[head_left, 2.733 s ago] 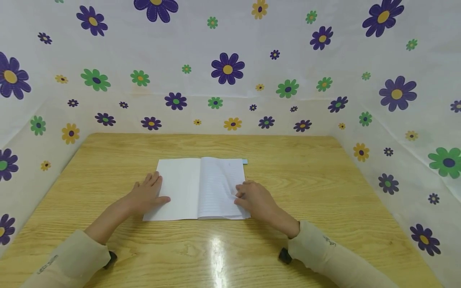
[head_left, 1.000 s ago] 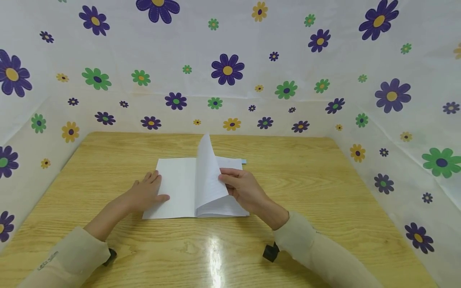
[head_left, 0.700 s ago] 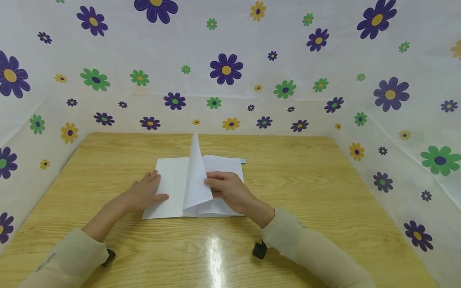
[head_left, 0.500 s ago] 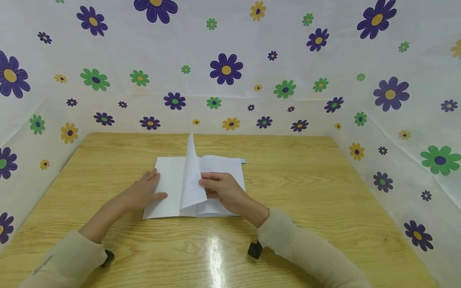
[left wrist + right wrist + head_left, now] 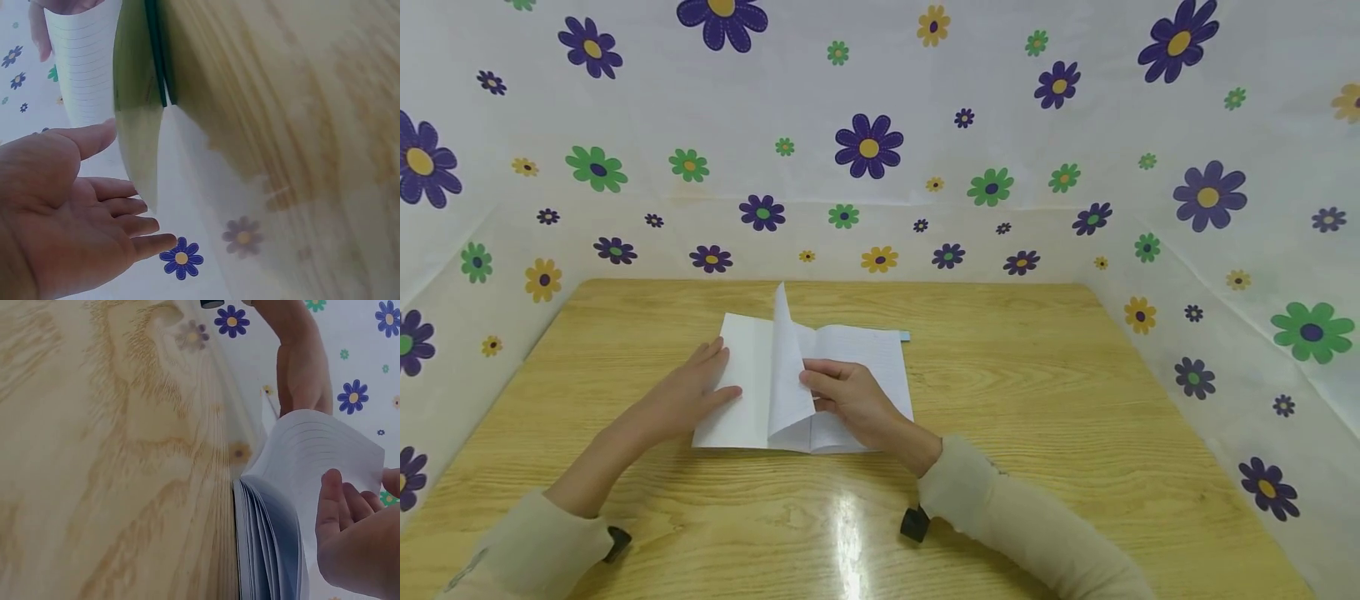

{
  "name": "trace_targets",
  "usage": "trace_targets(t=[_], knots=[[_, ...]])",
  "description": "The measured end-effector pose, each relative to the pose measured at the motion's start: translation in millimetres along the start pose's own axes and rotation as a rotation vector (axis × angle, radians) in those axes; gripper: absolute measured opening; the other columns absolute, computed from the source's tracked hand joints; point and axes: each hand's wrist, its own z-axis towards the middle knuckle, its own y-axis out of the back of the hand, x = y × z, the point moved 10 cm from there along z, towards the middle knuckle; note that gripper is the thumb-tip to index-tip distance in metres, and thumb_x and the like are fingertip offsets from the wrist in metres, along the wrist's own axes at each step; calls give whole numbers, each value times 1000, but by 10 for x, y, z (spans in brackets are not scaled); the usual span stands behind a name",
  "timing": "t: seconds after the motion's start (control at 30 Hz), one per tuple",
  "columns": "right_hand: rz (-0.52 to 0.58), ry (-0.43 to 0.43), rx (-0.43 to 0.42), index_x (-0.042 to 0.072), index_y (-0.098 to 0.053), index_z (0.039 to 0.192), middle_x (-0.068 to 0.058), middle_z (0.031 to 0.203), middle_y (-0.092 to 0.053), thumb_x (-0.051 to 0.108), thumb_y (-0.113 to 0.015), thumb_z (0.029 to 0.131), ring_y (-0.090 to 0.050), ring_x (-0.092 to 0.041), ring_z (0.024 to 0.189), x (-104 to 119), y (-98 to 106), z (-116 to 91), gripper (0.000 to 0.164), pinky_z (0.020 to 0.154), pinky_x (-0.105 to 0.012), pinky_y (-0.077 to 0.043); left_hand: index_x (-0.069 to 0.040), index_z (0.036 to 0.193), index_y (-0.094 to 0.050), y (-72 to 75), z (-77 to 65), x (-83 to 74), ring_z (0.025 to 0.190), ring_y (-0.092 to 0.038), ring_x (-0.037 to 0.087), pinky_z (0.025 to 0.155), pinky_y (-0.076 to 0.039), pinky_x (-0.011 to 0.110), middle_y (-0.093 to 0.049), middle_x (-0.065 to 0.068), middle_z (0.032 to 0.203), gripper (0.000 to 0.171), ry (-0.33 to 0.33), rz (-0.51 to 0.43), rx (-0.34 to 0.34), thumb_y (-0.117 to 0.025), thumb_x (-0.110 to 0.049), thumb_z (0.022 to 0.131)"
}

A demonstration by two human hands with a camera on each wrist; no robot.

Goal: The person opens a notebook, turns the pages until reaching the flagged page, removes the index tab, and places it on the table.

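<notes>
A lined notebook lies open on the table. In the head view my right hand pinches the outer edge of a raised page between thumb and fingers. This page stands up and curves toward the left. My left hand touches the left edge of the white inside cover, thumb over the inner side. In the left wrist view that hand has straight fingers at the edge of the lifted cover, whose green outer side shows. The remaining pages form a stack below my right hand.
The notebook rests on a wooden table. A flower-patterned sheet hangs along the back and sides. A light blue tab sticks out at the notebook's top right. A small black device sits under the right cuff.
My right hand has gripped the page, lifted it and carried it left past the spine. My left hand has shifted slightly up, and the left cover now tilts off the table.
</notes>
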Motion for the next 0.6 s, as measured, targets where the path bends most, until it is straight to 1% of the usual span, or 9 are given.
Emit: trace_targets(t=[0.07, 0.13, 0.23, 0.27, 0.33, 0.47, 0.53, 0.6], knots=[[-20, 13, -3, -7, -58, 142, 1, 111, -64, 14, -61, 105, -57, -10, 93, 16, -18, 0, 42, 85, -24, -53, 17, 154, -27, 71, -15, -32, 151, -12, 55, 119, -19, 67, -13, 35, 165, 74, 0, -17, -23, -55, -34, 108], [-29, 27, 7, -5, -57, 143, -3, 124, -64, 17, -59, 107, -60, -12, 104, 19, -44, 6, 43, 93, -27, -54, 15, 155, -26, 152, -28, -68, 152, -12, 53, 119, -19, 66, -13, 34, 166, 72, -5, -43, -53, -53, -33, 109], [-46, 60, 52, -5, -59, 141, -12, 138, -64, 25, -53, 110, -63, -20, 123, 30, -121, 23, 44, 103, -35, -53, 11, 158, -23, 281, -52, -96, 154, -12, 48, 120, -19, 65, -12, 30, 168, 71, 0, -93, -92, -51, -33, 110], [-46, 67, 65, -5, -60, 140, -14, 139, -64, 27, -52, 110, -63, -22, 126, 27, -145, 30, 45, 104, -38, -52, 11, 159, -23, 328, -64, -104, 154, -12, 48, 120, -19, 65, -12, 29, 168, 70, 0, -111, -108, -50, -32, 110], [-48, 69, 82, -4, -63, 137, -14, 140, -65, 30, -50, 110, -61, -22, 130, 11, -180, 42, 45, 105, -41, -52, 8, 160, -22, 422, -92, -116, 154, -14, 47, 120, -20, 65, -13, 26, 169, 67, -1, -149, -142, -48, -31, 111], [-62, 48, 88, -2, -64, 137, -12, 139, -65, 29, -48, 111, -60, -22, 132, -49, -197, 47, 43, 106, -39, -52, 6, 161, -22, 584, -155, -146, 154, -17, 46, 119, -22, 65, -16, 23, 169, 65, -8, -190, -199, -44, -31, 113], [-74, 39, 90, -2, -62, 139, -12, 140, -65, 26, -47, 111, -59, -22, 133, -78, -197, 45, 43, 106, -38, -52, 5, 161, -22, 610, -163, -153, 153, -17, 46, 119, -22, 65, -16, 22, 169, 66, 0, -190, -199, -44, -34, 112], [-87, 31, 92, -3, -61, 140, -13, 140, -64, 25, -46, 111, -59, -23, 133, -105, -195, 46, 43, 106, -37, -51, 4, 162, -21, 576, -144, -151, 153, -17, 47, 119, -22, 66, -15, 22, 170, 69, 19, -180, -174, -46, -37, 112]])
